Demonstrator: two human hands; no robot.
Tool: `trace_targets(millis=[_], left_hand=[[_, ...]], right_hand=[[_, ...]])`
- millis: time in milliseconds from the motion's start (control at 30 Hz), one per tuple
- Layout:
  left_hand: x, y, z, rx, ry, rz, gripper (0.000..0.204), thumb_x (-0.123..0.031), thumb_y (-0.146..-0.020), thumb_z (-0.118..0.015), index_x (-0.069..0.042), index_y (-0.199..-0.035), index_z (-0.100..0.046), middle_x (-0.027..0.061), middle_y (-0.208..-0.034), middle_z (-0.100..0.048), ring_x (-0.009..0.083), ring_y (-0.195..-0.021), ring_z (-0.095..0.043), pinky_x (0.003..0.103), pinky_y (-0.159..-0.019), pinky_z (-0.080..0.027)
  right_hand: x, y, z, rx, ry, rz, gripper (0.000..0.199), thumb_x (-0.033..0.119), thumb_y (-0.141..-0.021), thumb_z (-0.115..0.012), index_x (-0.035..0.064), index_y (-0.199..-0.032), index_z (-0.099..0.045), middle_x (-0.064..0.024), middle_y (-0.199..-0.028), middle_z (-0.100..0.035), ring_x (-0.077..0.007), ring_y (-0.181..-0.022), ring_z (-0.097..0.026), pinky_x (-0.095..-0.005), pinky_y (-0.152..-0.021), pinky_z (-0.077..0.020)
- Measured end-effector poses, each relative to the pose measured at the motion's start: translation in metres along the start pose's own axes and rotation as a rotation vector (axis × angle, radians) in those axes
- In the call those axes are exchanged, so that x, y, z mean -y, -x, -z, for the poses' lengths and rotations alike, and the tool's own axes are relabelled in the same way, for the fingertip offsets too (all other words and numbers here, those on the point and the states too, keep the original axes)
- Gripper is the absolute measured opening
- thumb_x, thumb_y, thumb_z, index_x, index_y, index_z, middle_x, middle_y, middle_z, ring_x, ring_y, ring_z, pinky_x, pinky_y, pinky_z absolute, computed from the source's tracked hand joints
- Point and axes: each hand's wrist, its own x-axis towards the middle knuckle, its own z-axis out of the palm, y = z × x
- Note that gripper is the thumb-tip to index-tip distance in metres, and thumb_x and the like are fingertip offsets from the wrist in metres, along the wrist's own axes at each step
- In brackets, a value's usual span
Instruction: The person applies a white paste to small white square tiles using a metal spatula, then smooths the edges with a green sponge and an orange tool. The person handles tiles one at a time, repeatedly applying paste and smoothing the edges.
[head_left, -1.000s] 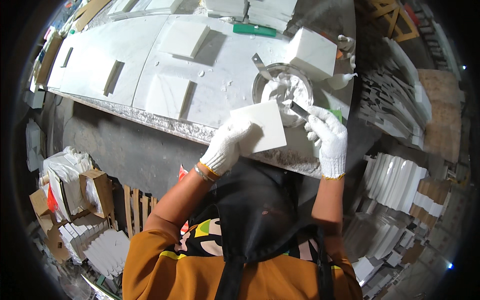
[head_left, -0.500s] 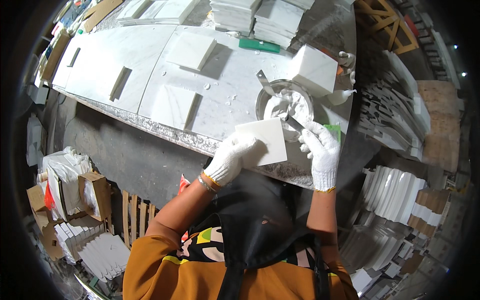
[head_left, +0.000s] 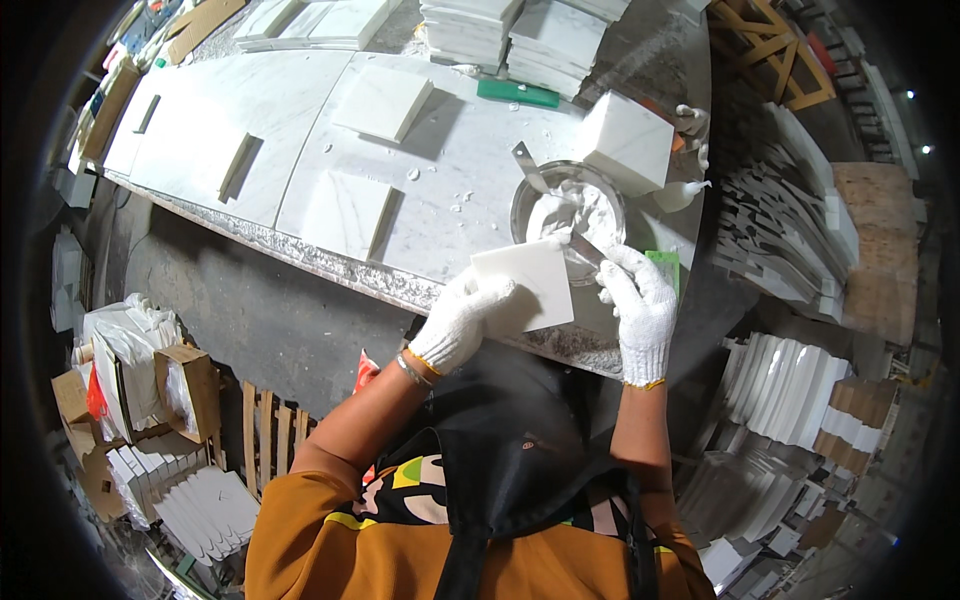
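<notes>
Bearings are taken from the grey bowl on the counter.

Item: brown carton, 8 o'clock, below the counter's level, beside wooden slats.
Item: narrow-edged pale slab, 9 o'clock, on the counter, casting a shadow.
Item: square veined tile, 9 o'clock, near the counter's front edge; a second veined tile lies at 10 o'clock.
Item: left hand, white knitted glove, between 7 and 8 o'clock, pinching the near-left part of a plain white tile, thumb on the upper face.
Item: the plain white tile, 7 o'clock, held at the counter's front edge.
Item: green strip, 11 o'clock, flat.
Item: broad scraper, leaning in the bowl at 11 o'clock.
Item: white paste, heaped inside the bowl.
Item: putty knife, blade tip by the plain tile's far-right corner; contact cannot be told.
Item: white block, 1 o'clock, just beside the bowl.
Item: right hand, gloved likewise, 5 o'clock, thumb and fingers pinching the putty knife.
Item: white squeeze bottle, 3 o'clock, lying beside the block.
</notes>
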Motion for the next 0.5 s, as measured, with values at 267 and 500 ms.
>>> trace_targets(millis=[267, 500], left_hand=[[0.002, 0.000, 0.001, -0.003, -0.023, -0.011, 0.038, -0.016, -0.091, -0.066, 0.001, -0.125, -0.057, 0.0064, -0.108, -0.067, 0.0133, -0.095, -0.063, 0.028, -0.084, -0.052], [0.002, -0.001, 0.002, 0.005, -0.019, -0.002, 0.038, -0.015, -0.092, -0.066, 0.001, -0.125, -0.058, 0.0067, -0.109, -0.067, 0.0132, -0.094, -0.064, 0.028, -0.083, -0.052]], right_hand=[[-0.004, -0.003, 0.002, -0.039, 0.048, 0.118, 0.025, 0.003, -0.089, -0.065, 0.0023, -0.114, -0.070, -0.0016, -0.083, -0.068, -0.0042, -0.066, -0.057, -0.0182, -0.056, -0.0421], [0.009, 0.002, 0.004, -0.020, -0.008, -0.059, 0.024, 0.010, -0.090, -0.066, 0.0036, -0.113, -0.070, -0.0012, -0.081, -0.069, -0.0034, -0.063, -0.057, -0.0171, -0.054, -0.0404]])
